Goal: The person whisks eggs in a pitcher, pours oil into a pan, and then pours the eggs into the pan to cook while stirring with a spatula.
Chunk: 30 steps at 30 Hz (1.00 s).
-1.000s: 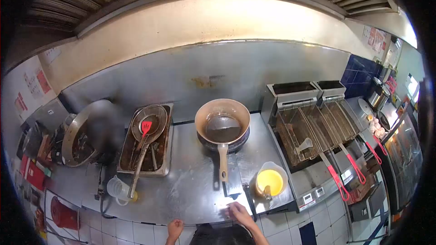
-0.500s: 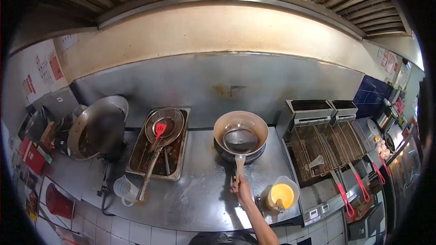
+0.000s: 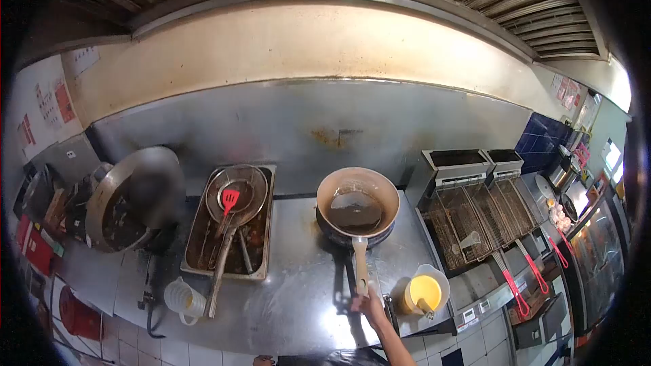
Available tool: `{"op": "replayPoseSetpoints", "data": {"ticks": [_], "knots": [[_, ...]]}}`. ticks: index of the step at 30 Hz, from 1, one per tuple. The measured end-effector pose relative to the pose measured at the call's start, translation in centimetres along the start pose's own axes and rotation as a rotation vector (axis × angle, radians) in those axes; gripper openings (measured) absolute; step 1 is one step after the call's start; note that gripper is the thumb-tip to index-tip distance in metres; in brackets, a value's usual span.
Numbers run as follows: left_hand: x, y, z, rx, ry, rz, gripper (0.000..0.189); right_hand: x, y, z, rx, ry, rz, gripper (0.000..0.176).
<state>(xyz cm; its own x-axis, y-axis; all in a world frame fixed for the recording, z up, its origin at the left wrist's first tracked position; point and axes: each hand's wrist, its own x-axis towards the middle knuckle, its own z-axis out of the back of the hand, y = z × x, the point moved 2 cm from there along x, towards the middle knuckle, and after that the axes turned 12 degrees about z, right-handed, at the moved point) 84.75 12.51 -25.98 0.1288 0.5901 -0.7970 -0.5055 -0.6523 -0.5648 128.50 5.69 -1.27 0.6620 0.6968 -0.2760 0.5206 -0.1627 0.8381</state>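
A deep beige saucepan with dark liquid in its bottom sits on a round burner, its pale handle pointing towards me. My right hand is at the near end of this handle, thumb and fingers apart and the fingers blurred. To its right stands a clear jug of yellow liquid with a utensil in it. Only a small part of my left hand shows at the bottom edge, near the counter front; its fingers are mostly cut off.
On the left, a metal tray holds a strainer, a red slotted spatula and other utensils. A translucent jug stands before it. A large wok is farther left. Fryer baskets with red handles lie right.
My right hand has slid down the handle to its end, uncovering more of it. My left hand has come into view at the bottom. The saucepan stays on the burner; the view shifts slightly.
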Motion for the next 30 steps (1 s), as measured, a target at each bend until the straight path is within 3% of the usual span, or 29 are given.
{"op": "replayPoseSetpoints", "data": {"ticks": [3,7,8,9,11,16,20,29,30], "knots": [[4.1,0.4,0.3,0.021,-0.011,0.107,0.026,-3.3,-3.9,4.8,-0.298,-0.068,-0.065,0.029],[-1.9,-5.3,-0.6,0.229,-0.109,0.251,0.027,-7.4,-10.3,12.6,-1.109,-0.21,0.24,0.024],[2.5,-0.5,0.5,0.008,0.029,0.256,0.028,-9.0,-8.3,11.3,-1.194,-0.232,0.138,0.027],[2.4,0.4,0.8,0.015,0.028,0.258,0.028,-9.8,-8.0,11.0,-1.19,-0.236,0.132,0.027],[1.9,1.1,1.3,0.139,-0.007,0.176,0.026,-11.0,-7.7,11.3,-1.486,-0.195,0.028,0.034],[0.5,0.4,1.7,0.295,-0.076,0.168,0.025,-11.0,-8.1,11.7,-1.596,-0.059,-0.046,0.038],[-0.2,-0.3,1.4,0.328,-0.094,0.182,0.024,-10.5,-7.6,11.2,-1.593,-0.051,-0.175,0.039],[-0.8,-0.4,0.3,0.454,-0.113,0.217,0.023,-9.3,-6.8,11.3,-1.574,0.002,-0.224,0.039],[2.1,2.2,0.8,0.667,-0.051,-0.06,0.023,-9.3,-6.5,11.1,-1.574,-0.001,-0.225,0.039]]}}
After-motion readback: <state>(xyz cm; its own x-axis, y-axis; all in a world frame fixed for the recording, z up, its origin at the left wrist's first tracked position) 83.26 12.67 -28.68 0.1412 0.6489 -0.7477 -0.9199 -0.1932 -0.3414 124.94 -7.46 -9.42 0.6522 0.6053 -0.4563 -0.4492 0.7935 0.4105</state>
